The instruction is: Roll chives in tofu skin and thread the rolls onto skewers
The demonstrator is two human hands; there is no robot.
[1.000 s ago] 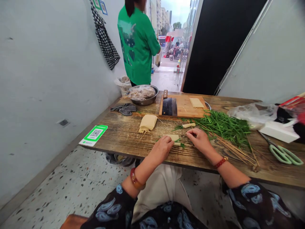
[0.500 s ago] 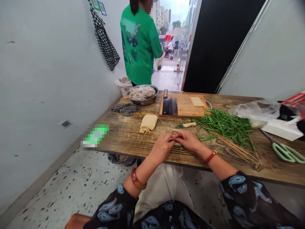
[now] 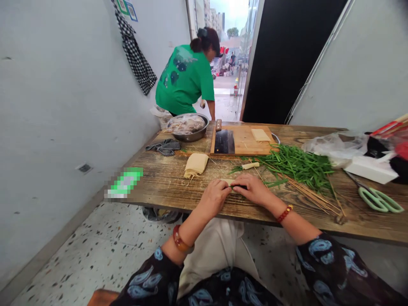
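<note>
My left hand (image 3: 215, 195) and my right hand (image 3: 251, 188) meet near the table's front edge, fingers closed on a pale yellow tofu sheet (image 3: 228, 181) with green leaves between them. The fingers hide most of that sheet. Just beyond my right hand lies a rolled tofu sheet (image 3: 250, 165) with greens poking from its left end. A stack of folded tofu sheets (image 3: 196, 165) sits beyond my left hand. To the right spreads a heap of cut green chives (image 3: 296, 165), with thin wooden skewers (image 3: 312, 197) in front of it.
A cleaver (image 3: 225, 141) and another pale sheet (image 3: 260, 135) lie on a cutting board (image 3: 244, 146). Left of it are a metal basin (image 3: 194, 137) with a bagged load and a grey cloth (image 3: 164, 147). Scissors (image 3: 381, 199) rest at right. A person in green (image 3: 186, 78) bends behind the table.
The person in green has bent down, one arm lowered towards the table's far edge. My fingers have shifted slightly, and more of the pale sheet shows between my hands.
</note>
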